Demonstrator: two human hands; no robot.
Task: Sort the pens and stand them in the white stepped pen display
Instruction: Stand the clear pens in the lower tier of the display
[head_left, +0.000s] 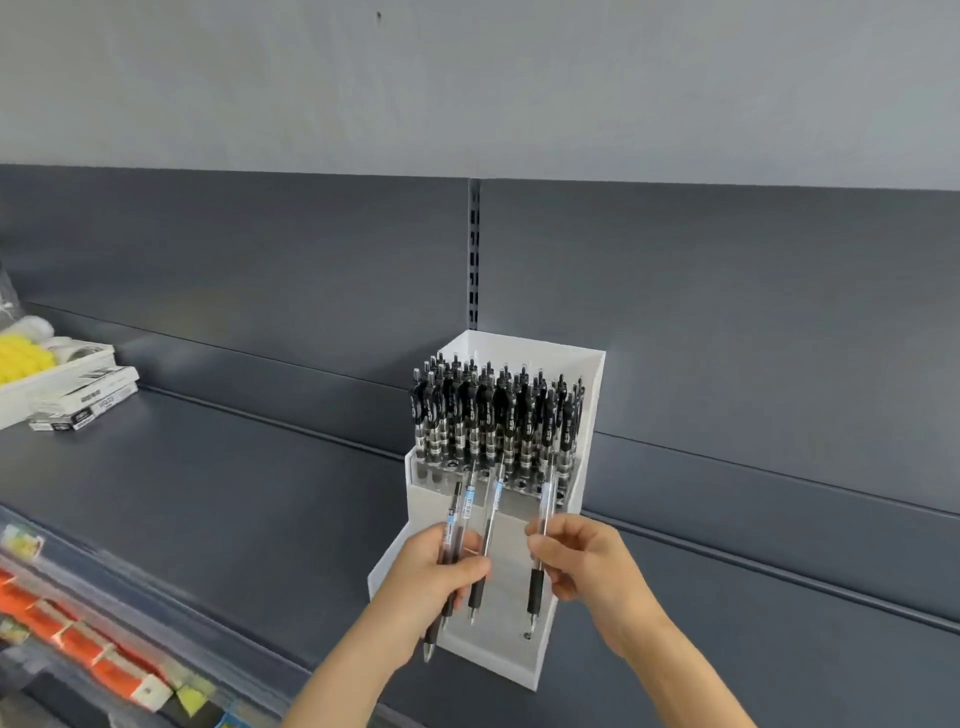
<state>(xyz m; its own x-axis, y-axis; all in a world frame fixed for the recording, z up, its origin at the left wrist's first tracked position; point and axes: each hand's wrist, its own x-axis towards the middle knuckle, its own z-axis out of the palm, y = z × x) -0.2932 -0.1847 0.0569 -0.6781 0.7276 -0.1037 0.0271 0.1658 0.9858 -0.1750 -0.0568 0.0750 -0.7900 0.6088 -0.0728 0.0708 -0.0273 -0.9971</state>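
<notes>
The white stepped pen display (587, 415) stands on a dark grey shelf, its upper steps packed with several upright black-clip pens (493, 410). In front of its lower steps, my left hand (441, 577) grips a bundle of clear pens with black grips (470, 525), tips pointing down. My right hand (582, 561) pinches a single clear pen (540, 561) by its barrel and holds it upright, tip just above a hole in the lowest step.
The grey shelf (234, 493) runs left and right of the display. At far left sit a white tray with yellow items (31, 364) and flat pen boxes (88, 400). A lower shelf at bottom left holds orange packets (67, 634).
</notes>
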